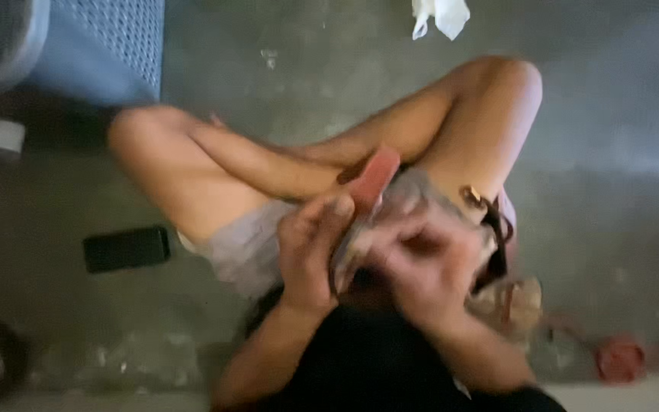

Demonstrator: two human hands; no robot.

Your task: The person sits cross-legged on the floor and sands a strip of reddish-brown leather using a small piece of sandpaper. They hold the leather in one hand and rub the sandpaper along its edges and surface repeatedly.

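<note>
My left hand (310, 255) was curled shut around the near end of a flat, pinkish-red sandal sole (371, 179), thumb and fingers wrapped on its edge, so that the rounded far end stuck up past my knuckles toward my crossed shins. My right hand (421, 271) was closed too, fingers bent in over a mottled grey-and-tan strip of strap or fabric (413, 194) that lay against the sole; the blur kept me from telling whether I was pinching something small, such as a needle or a thread, between those fingers. Both hands sat close together over my lap, almost touching, with the sole between them.

As I judged it, the work on this piece was underway and not finished: the strap material was gathered against the sole but looked loose and bunched, not lying flat or fastened along its length. How much was already fixed I could not tell.

Just beside my right wrist lay a brown strap with a brass-coloured buckle (482, 206), and below it a pale, patterned bundle of similar material (516, 301). A small round red object (621, 358) sat on the grey concrete floor (612, 191) further right. To my left, well apart from the hands, a flat black rectangular phone (126, 249) lay on the floor, and a white crumpled scrap (440, 15) lay beyond my knees.
</note>
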